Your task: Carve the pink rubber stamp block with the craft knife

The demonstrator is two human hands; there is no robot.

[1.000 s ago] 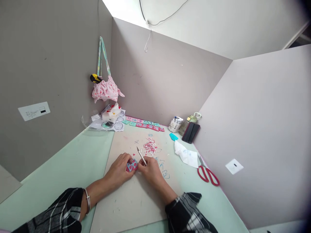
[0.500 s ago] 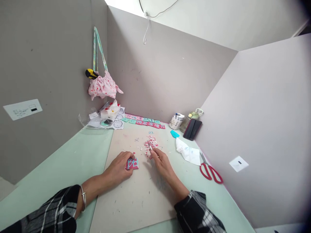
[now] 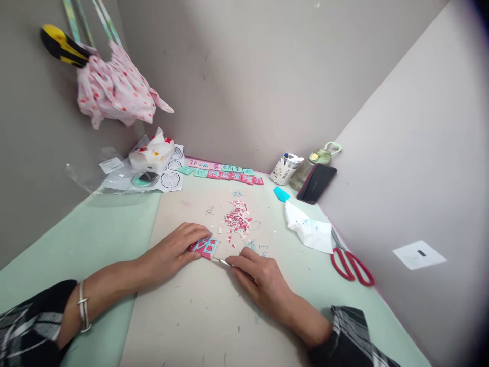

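Observation:
A red block with light-blue character strokes [image 3: 205,246] lies tilted on the beige board [image 3: 191,316]. My left hand [image 3: 178,247] grips its left side between thumb and fingers. My right hand [image 3: 260,275] is closed around a thin metal carving tool [image 3: 224,262], whose tip points left at the block's lower right corner. Whether the tip touches the block is too small to tell. Beyond the hands, a heap of red and white shavings [image 3: 238,219] sits on the board, with small loose scraps around it.
Small pink, green and red lettered tiles [image 3: 229,176] line the back. At the left are a tissue pack [image 3: 152,153] and a hanging pink bag [image 3: 114,89]. Rightward stand a pen cup [image 3: 286,169], bottle [image 3: 305,171], phone [image 3: 317,183], tissue [image 3: 309,227] and red-handled scissors [image 3: 353,265].
The camera view has tipped down and come closer. My right hand has moved from the shavings toward me, bringing the tool to the block's corner. The block has turned slightly in my left hand.

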